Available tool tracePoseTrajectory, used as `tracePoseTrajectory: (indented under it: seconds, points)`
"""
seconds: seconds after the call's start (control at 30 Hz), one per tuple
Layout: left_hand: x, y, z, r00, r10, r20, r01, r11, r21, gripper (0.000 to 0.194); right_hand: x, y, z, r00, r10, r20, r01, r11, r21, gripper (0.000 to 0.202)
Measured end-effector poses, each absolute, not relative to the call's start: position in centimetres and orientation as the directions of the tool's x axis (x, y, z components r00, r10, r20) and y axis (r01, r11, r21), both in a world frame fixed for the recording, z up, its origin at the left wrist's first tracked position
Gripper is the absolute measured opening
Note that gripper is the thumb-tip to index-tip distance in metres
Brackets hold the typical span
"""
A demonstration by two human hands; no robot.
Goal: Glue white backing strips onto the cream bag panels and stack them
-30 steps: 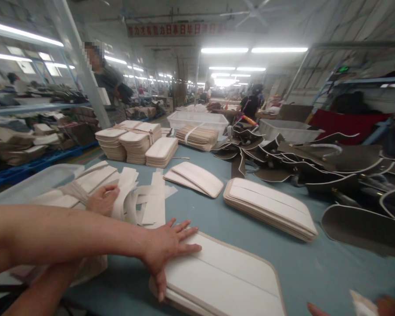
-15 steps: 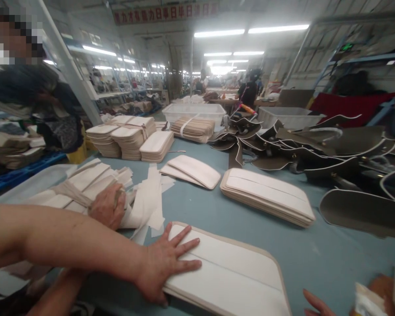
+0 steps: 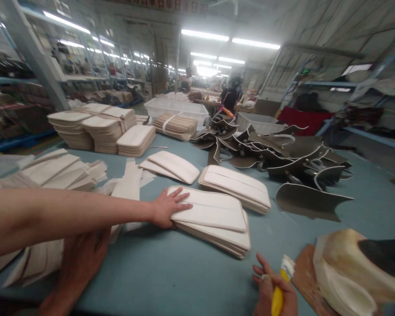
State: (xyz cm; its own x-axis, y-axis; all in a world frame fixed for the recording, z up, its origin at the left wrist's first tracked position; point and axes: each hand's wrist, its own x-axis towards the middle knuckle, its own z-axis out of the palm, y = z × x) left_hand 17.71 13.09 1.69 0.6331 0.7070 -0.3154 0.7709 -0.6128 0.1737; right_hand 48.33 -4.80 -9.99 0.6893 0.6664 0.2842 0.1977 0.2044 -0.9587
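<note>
My left hand (image 3: 82,259) is at the lower left beside pale strips (image 3: 39,261); its fingers are partly hidden under another person's forearm (image 3: 95,205). My right hand (image 3: 274,287), at the lower right, is closed on a yellow-handled brush (image 3: 278,298) with pale bristles pointing up. That other person's spread hand (image 3: 166,210) lies on the left end of a stack of pale rounded panels (image 3: 210,210), whose top panel sits askew. Behind it are another panel stack (image 3: 237,182) and a few loose panels (image 3: 176,166).
Tall panel stacks (image 3: 102,131) stand at the back left, near a white tub (image 3: 179,107). Dark curved pieces (image 3: 283,153) are heaped at the back right. A glue-smeared pale container (image 3: 342,267) is at the right edge. Loose strips (image 3: 69,171) lie at the left.
The view has shifted right. My left hand has drawn back from the strip bundle. More of my right hand and the brush now shows. The other person's hand and the front stack are farther from me.
</note>
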Motion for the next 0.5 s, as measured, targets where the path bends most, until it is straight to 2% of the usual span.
tracePoseTrajectory:
  seconds: [0.07,0.2,0.4,0.43,0.5]
  points:
    - [17.9,14.4,1.7,0.624,0.726,-0.289,0.781,-0.593,0.195,0.104,47.9,-4.9,-9.7,0.724,0.623,0.297,0.208,0.213,-0.955,0.041]
    - [17.8,16.4,2.1,0.631,0.716,-0.299,0.776,-0.585,0.237,0.109,47.5,-5.0,-9.6,0.734,0.621,0.275,0.218,0.168,-0.961,0.037]
    - [17.6,18.4,2.8,0.561,0.784,-0.267,0.828,-0.528,0.189,0.126,47.3,-5.0,-10.2,0.723,0.634,0.274,0.263,0.114,-0.958,0.038]
    - [17.5,18.7,2.9,0.539,0.804,-0.249,0.842,-0.509,0.180,0.120,47.1,-5.1,-10.3,0.716,0.636,0.289,0.285,0.111,-0.952,0.039]
    - [17.3,19.0,3.1,0.486,0.851,-0.198,0.872,-0.459,0.169,0.089,46.7,-5.2,-10.4,0.684,0.647,0.338,0.344,0.122,-0.931,0.038]
